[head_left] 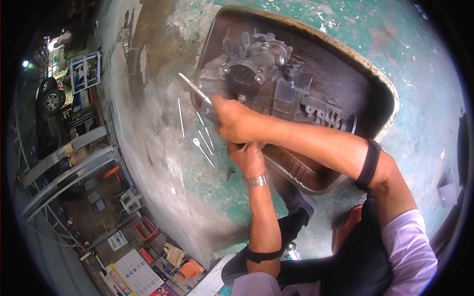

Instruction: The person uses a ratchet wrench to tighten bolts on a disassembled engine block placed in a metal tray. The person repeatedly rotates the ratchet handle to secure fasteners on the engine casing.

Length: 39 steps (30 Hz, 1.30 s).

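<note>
My right hand, slightly blurred, is closed around a silver tool handle. The straight bar sticks out past the fist toward the upper left. Just below it, my left hand has its fingers curled in at the near edge of the metal tray; whatever they grip is hidden by the right hand. Inside the tray lies a greasy grey mechanical pump with a round dark cover, bolts and a flanged end. My right forearm crosses over its near side.
Left of the tray, a ratchet, a thin rod and extension bars lie on the worn green floor. A small socket stands nearer me. A spray can is by my legs. Shelving with clutter fills the far left.
</note>
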{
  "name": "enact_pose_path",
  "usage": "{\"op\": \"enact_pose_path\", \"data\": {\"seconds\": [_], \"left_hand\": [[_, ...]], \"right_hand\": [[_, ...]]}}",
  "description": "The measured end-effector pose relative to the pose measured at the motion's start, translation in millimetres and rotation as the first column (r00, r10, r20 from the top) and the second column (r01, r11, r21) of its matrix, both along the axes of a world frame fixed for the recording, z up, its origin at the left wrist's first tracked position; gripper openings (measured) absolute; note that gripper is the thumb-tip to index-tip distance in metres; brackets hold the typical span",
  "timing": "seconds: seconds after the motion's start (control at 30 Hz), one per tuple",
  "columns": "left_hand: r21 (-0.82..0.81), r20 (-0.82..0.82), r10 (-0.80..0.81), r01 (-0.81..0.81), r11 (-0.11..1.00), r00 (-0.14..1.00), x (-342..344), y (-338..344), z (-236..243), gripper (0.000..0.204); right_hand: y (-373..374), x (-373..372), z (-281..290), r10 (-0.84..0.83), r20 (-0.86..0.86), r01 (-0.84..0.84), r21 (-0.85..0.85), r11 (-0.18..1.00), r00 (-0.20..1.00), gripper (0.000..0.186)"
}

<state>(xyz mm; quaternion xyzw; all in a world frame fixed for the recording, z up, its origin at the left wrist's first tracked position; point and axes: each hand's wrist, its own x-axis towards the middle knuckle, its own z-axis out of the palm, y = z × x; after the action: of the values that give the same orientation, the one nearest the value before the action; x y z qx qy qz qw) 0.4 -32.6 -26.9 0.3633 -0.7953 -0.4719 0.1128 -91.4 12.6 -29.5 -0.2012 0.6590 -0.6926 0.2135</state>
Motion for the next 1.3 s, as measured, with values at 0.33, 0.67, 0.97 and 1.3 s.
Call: {"op": "enact_pose_path", "data": {"seconds": [0.33, 0.67, 0.97, 1.3], "left_hand": [[0.308, -0.014, -0.342, 0.329, 0.893, 0.94, 50.8, 25.9, 32.9, 0.049], [0.387, 0.073, -0.386, 0.331, 0.861, 0.919, 62.0, -8.3, 10.3, 0.056], [0.389, 0.045, -0.501, 0.447, 0.806, 0.864, 21.6, -37.5, 34.9, 0.047], [0.323, 0.083, -0.475, 0.427, 0.844, 0.876, 6.5, -37.1, 24.2, 0.035]], "right_hand": [[159.6, 11.2, 30.5, -0.342, 0.358, 0.469, -0.372, 0.801, 0.869, 0.036], [253.6, 84.5, 9.6, -0.029, 0.481, 0.143, -0.202, 0.969, 0.876, 0.02], [212.2, 110.8, -8.7, 0.149, 0.229, -0.112, -0.167, 0.98, 0.962, 0.011], [207.8, 104.6, -21.3, 0.068, 0.128, -0.054, -0.112, 0.992, 0.989, 0.018]]}}
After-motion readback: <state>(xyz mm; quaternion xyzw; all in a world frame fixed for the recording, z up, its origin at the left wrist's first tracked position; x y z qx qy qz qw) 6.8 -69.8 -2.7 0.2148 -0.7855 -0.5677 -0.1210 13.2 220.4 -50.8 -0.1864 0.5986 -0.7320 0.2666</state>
